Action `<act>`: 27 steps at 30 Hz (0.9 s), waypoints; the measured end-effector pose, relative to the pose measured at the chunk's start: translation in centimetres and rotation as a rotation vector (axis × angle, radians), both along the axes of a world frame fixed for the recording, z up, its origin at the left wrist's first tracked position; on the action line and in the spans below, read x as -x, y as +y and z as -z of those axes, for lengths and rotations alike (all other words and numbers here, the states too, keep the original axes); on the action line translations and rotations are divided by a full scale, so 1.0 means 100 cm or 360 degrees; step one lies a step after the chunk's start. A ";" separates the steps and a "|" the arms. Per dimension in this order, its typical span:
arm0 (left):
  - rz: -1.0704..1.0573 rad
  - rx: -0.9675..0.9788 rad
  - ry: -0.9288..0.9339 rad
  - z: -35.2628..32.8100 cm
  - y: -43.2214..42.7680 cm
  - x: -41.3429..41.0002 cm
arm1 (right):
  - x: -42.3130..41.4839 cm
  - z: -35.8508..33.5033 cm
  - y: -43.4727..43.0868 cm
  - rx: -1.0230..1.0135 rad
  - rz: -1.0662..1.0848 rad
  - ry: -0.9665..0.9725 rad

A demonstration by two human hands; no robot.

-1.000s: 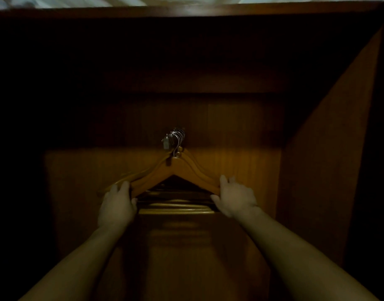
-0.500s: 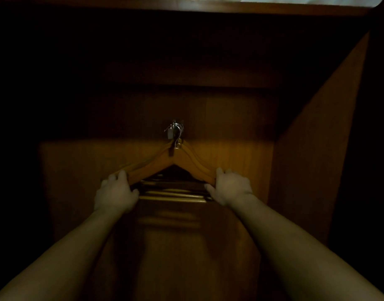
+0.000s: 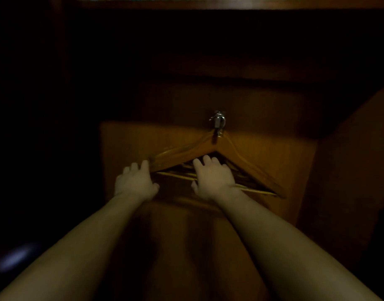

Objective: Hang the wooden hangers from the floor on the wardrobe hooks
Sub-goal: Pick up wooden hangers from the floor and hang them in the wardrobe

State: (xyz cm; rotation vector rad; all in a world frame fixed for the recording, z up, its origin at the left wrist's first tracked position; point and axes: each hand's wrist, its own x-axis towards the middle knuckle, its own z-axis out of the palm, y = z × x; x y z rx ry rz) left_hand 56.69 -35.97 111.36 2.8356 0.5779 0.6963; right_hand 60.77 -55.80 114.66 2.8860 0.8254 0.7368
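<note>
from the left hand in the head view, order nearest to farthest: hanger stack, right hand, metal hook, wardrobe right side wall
1. Hanger stack: its left end meets the left hand fingertips.
2. Right hand: just to the right, over the stack's middle.
3. Metal hook: up and right, above the stack's peak.
4. Wardrobe right side wall: far right.
</note>
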 end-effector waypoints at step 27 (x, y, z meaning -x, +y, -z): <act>-0.1227 -0.0085 0.0174 0.030 0.110 0.268 | 0.160 0.048 0.236 0.0031 -0.1382 0.0248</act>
